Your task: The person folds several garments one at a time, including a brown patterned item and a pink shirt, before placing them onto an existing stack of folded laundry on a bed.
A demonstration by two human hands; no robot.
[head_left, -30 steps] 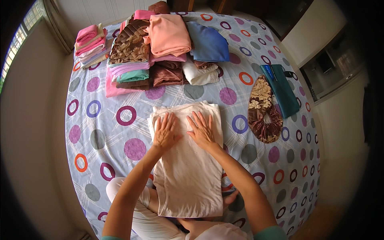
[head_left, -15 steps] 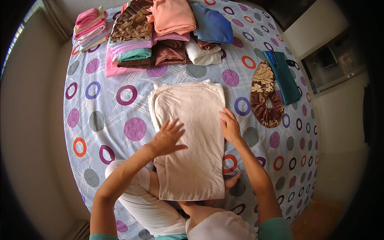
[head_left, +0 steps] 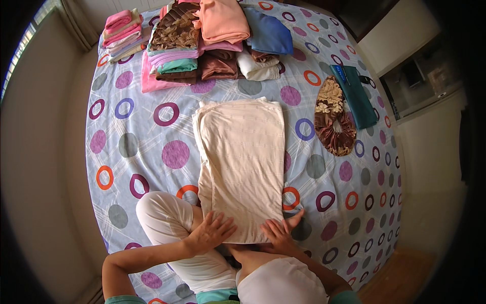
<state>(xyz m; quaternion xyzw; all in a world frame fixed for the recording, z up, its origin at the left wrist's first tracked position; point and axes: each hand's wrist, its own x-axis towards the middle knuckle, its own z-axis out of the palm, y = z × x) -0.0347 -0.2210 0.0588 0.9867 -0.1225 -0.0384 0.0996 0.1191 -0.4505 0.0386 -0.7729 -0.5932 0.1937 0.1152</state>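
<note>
A cream-white folded cloth lies lengthwise on the bed in front of me, its layers showing along the left side and far edge. Soft wrinkles run down its near left part. My left hand rests on the near left corner, fingers spread over the fabric. At the near right corner, the fingers of my right hand are also spread on top of the cloth. Whether either thumb reaches under the edge is hidden.
The bedsheet has circles and rings. Beyond are folded clothes, a peach cloth, a blue cloth and a small pink-topped stack. A brown floral gathered cloth and green flat item lie right. My white-trousered leg is near left.
Both hands have moved toward me, from the cloth's middle and right side to its near edge. The near edge now sits slightly farther from me, with more wrinkles near it.
</note>
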